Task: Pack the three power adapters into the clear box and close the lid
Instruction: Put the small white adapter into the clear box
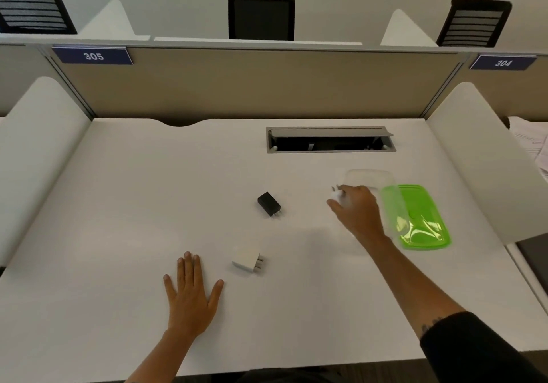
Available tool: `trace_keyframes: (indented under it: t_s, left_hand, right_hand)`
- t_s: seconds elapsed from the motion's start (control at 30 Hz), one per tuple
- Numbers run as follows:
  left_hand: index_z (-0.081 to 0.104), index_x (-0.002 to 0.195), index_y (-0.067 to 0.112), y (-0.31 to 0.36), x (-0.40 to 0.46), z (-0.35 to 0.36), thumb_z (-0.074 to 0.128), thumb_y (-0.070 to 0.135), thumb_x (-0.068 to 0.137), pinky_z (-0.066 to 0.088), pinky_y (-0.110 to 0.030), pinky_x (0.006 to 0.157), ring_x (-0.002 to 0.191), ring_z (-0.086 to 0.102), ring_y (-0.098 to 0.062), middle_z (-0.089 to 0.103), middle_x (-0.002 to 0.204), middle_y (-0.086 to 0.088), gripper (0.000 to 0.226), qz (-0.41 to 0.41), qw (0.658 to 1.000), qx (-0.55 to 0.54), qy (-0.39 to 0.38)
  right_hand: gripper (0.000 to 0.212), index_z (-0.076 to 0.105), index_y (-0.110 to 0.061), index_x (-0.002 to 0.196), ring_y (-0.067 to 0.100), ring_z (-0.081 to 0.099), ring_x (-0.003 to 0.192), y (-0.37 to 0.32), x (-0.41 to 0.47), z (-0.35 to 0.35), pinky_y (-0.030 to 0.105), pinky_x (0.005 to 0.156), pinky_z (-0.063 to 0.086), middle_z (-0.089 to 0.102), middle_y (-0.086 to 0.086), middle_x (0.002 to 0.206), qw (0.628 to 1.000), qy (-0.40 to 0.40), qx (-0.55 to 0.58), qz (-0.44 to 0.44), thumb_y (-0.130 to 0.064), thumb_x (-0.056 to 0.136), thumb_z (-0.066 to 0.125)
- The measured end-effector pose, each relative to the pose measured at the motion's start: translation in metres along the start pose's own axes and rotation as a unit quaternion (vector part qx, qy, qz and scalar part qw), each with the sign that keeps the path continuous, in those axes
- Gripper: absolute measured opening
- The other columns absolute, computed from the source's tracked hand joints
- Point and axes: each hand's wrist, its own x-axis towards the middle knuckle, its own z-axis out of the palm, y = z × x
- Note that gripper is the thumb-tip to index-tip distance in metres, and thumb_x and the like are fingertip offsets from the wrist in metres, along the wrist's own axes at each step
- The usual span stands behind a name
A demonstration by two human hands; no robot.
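My right hand (pixel 357 209) is closed around a small white adapter (pixel 337 195), its prongs pointing left, just in front of the clear box (pixel 369 176) at the right of the desk. The green lid (pixel 421 219) lies flat beside the box, off it, to the right of my right hand. A black adapter (pixel 269 204) lies on the desk centre, prongs toward me. A white adapter (pixel 247 261) lies nearer me, prongs to the right. My left hand (pixel 191 290) rests flat on the desk, fingers spread, left of that white adapter, holding nothing.
A grey cable hatch (pixel 330 139) is set into the white desk (pixel 118 204) behind the box. Beige partition (pixel 252 86) closes the back, white side dividers stand left and right. Papers (pixel 533 145) lie on the neighbouring desk at right. Black chairs stand beyond.
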Motion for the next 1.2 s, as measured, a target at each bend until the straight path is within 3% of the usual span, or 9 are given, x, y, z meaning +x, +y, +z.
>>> trace_keyframes:
  t_s: [0.17, 0.27, 0.4, 0.67, 0.9, 1.2]
  left_hand:
    - [-0.008, 0.168, 0.009, 0.0, 0.001, 0.002, 0.001, 0.079, 0.091, 0.001, -0.063, 0.134, 0.168, -0.011, -0.025, -0.013, 0.179, -0.007, 0.105, -0.005, 1.0, -0.01, 0.001]
    - [-0.009, 0.168, 0.009, 0.0, 0.003, 0.004, -0.007, 0.082, 0.088, 0.001, -0.063, 0.134, 0.168, -0.01, -0.025, -0.014, 0.179, -0.006, 0.108, -0.009, 1.0, -0.008, -0.002]
    - [-0.014, 0.167, 0.01, -0.002, 0.005, 0.007, 0.001, 0.08, 0.09, -0.001, -0.062, 0.134, 0.167, -0.014, -0.023, -0.019, 0.179, -0.005, 0.105, -0.017, 1.0, -0.01, -0.011]
    - [-0.024, 0.164, 0.012, -0.004, 0.009, 0.009, 0.0, 0.082, 0.087, -0.003, -0.062, 0.133, 0.166, -0.02, -0.022, -0.028, 0.176, -0.003, 0.106, -0.032, 0.999, -0.01, -0.038]
    - [-0.021, 0.164, 0.011, 0.001, 0.006, 0.007, 0.001, 0.081, 0.088, -0.003, -0.063, 0.133, 0.166, -0.018, -0.022, -0.025, 0.177, -0.003, 0.105, -0.039, 0.998, -0.021, -0.035]
    - [-0.022, 0.164, 0.011, 0.004, 0.005, 0.003, -0.004, 0.082, 0.086, -0.003, -0.062, 0.133, 0.166, -0.018, -0.024, -0.026, 0.176, -0.003, 0.107, -0.041, 0.998, -0.016, -0.039]
  right_hand:
    - [0.042, 0.076, -0.011, 0.122, 0.042, 0.065, 0.104, 0.036, 0.021, -0.02, 0.042, 0.087, 0.055, 0.067, 0.023, 0.106, 0.998, 0.003, -0.002, 0.069, -0.029, 0.084, 0.078]
    - [0.047, 0.073, -0.01, 0.128, 0.041, 0.064, 0.113, 0.051, 0.028, -0.018, 0.045, 0.096, 0.056, 0.065, 0.022, 0.116, 0.994, -0.031, -0.001, 0.103, -0.028, 0.085, 0.078]
    - [0.055, 0.063, -0.002, 0.135, 0.041, 0.06, 0.124, 0.059, 0.037, -0.012, 0.045, 0.102, 0.053, 0.063, 0.021, 0.129, 0.99, -0.065, -0.005, 0.122, -0.027, 0.088, 0.079]
    - [0.059, 0.053, -0.002, 0.144, 0.038, 0.051, 0.136, 0.059, 0.065, -0.004, 0.046, 0.106, 0.051, 0.059, 0.018, 0.141, 0.989, -0.107, -0.053, 0.082, -0.015, 0.091, 0.075]
    - [0.063, 0.049, -0.008, 0.151, 0.034, 0.044, 0.143, 0.061, 0.077, 0.002, 0.047, 0.108, 0.05, 0.057, 0.013, 0.146, 0.988, -0.139, -0.053, 0.05, -0.005, 0.092, 0.071]
    - [0.063, 0.05, -0.009, 0.153, 0.039, 0.056, 0.134, 0.068, 0.077, 0.006, 0.047, 0.114, 0.047, 0.05, 0.02, 0.147, 0.988, -0.149, -0.026, 0.029, 0.01, 0.093, 0.059]
